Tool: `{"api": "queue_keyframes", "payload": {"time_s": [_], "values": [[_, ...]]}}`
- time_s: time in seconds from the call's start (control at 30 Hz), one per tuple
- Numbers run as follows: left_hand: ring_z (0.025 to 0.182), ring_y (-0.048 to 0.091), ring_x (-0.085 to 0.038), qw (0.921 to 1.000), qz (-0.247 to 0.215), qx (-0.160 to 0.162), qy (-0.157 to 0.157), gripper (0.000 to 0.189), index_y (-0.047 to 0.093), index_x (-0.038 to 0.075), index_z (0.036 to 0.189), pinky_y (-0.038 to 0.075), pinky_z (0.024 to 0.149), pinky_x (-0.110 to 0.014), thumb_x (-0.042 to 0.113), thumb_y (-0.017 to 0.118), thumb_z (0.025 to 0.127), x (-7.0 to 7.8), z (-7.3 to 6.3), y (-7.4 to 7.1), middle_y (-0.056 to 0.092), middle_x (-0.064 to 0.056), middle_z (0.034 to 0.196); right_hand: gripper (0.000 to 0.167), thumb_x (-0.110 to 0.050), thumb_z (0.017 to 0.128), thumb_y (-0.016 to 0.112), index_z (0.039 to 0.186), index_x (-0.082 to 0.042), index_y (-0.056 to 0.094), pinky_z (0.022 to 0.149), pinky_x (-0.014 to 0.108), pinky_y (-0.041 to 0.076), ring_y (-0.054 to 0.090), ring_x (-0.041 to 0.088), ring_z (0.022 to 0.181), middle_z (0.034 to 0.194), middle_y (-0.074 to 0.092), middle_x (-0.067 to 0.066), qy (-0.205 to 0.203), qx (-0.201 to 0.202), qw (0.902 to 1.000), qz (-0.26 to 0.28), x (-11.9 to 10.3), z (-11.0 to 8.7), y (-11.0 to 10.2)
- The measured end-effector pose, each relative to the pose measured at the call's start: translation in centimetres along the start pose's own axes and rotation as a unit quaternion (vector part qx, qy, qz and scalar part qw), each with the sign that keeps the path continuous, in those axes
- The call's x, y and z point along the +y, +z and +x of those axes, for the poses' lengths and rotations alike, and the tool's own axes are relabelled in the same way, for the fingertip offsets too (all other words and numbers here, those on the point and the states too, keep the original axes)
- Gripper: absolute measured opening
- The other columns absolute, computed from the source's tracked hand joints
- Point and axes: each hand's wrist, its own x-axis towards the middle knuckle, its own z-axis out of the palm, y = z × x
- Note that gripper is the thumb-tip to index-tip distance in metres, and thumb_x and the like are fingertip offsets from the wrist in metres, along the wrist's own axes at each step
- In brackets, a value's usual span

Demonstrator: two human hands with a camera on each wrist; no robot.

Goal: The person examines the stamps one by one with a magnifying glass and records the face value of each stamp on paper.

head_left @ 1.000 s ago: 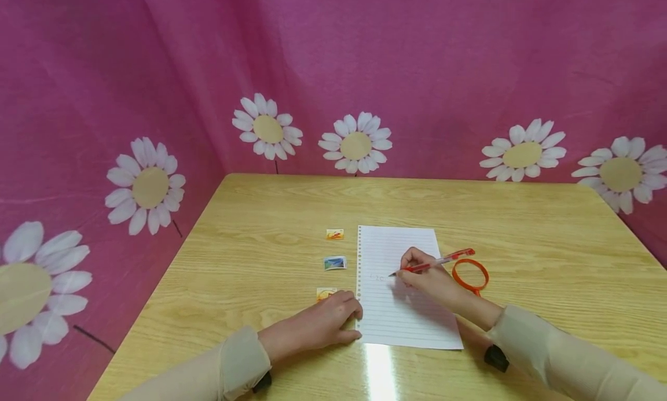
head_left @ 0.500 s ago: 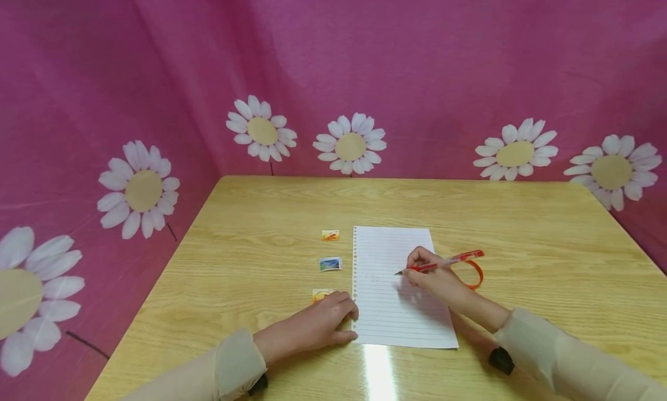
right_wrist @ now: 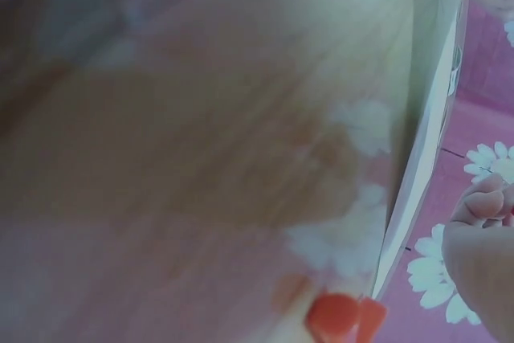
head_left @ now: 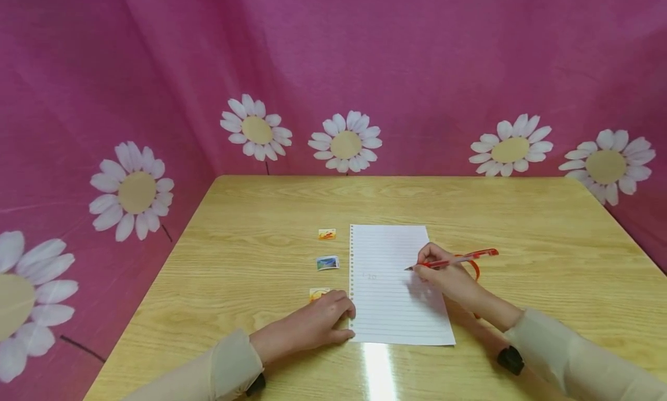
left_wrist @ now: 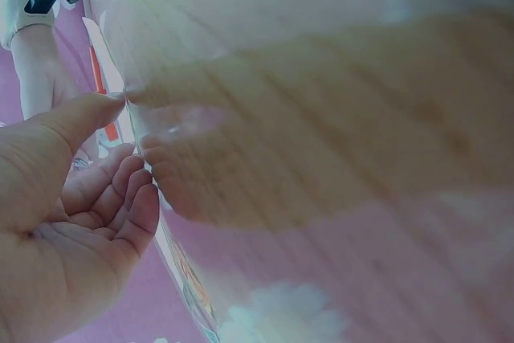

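My right hand [head_left: 443, 276] pinches a red pen [head_left: 458, 258], its tip close over a sheet of lined paper [head_left: 398, 320]. Faint handwritten marks [head_left: 369, 276] show to the left of the tip. My left hand [head_left: 318, 320] rests at the sheet's left edge, fingertips and thumb at the punched holes. Small stamp-like pictures lie in a column left of the sheet: a yellow one [head_left: 327, 234], a blue-green one [head_left: 327, 262] and another yellow one [head_left: 319, 294] partly hidden by my left hand. In the left wrist view, my left fingers [left_wrist: 143, 206] are loosely bent against the surface.
Mostly hidden behind my right hand is an orange-rimmed magnifying glass [head_left: 475, 268]; its orange handle end [right_wrist: 333, 315] shows in the right wrist view. The wooden table [head_left: 250, 239] meets a pink curtain [head_left: 417, 71] with white daisies at the back and left.
My right hand has moved right over the sheet with the pen, away from the marks, and now covers most of the magnifying glass. My left hand stays at the paper's edge; the view shifts slightly.
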Motion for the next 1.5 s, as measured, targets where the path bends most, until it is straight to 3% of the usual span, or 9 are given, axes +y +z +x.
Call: {"api": "queue_keyframes", "payload": {"time_s": [0.37, 0.57, 0.87, 1.5], "values": [[0.085, 0.043, -0.006, 0.9999, 0.002, 0.01, 0.006, 0.022, 0.062, 0.007, 0.097, 0.041, 0.077, -0.017, 0.024, 0.073, 0.088, 0.0, 0.2, -0.1, 0.056, 0.0, 0.094, 0.018, -0.003, 0.091, 0.061, 0.098, 0.007, 0.047, 0.055, 0.019, 0.042, 0.048, 0.002, 0.065, 0.073, 0.051, -0.01, -0.037, 0.008, 0.9992, 0.017, 0.2, -0.5, -1.2], [0.085, 0.041, -0.006, 0.9999, -0.011, 0.001, -0.004, 0.022, 0.061, 0.008, 0.099, 0.04, 0.077, -0.017, 0.024, 0.071, 0.09, -0.1, 0.1, -0.2, 0.055, 0.0, 0.096, 0.013, -0.003, 0.092, 0.06, 0.095, 0.003, 0.048, 0.051, 0.02, 0.041, 0.047, 0.002, 0.061, 0.068, 0.05, -0.011, -0.045, 0.009, 0.9989, 0.008, 0.7, -0.6, -1.6], [0.085, 0.041, -0.005, 0.9999, -0.007, -0.007, -0.01, 0.022, 0.062, 0.009, 0.1, 0.04, 0.077, -0.016, 0.025, 0.071, 0.09, 0.0, 0.1, -0.2, 0.055, 0.001, 0.097, 0.013, -0.007, 0.093, 0.06, 0.094, -0.004, 0.047, 0.053, 0.02, 0.04, 0.046, 0.003, 0.062, 0.071, 0.051, -0.01, -0.011, 0.016, 0.9998, -0.002, 1.1, -1.0, -2.5], [0.086, 0.044, -0.006, 1.0, 0.0, 0.003, 0.003, 0.022, 0.061, 0.008, 0.1, 0.043, 0.08, -0.018, 0.026, 0.071, 0.09, 0.2, 0.1, 0.0, 0.055, 0.001, 0.095, 0.013, -0.004, 0.095, 0.059, 0.089, -0.012, 0.05, 0.057, 0.023, 0.041, 0.05, 0.008, 0.064, 0.073, 0.058, -0.009, -0.037, 0.043, 0.996, 0.069, 2.0, -2.1, -4.5]]}}
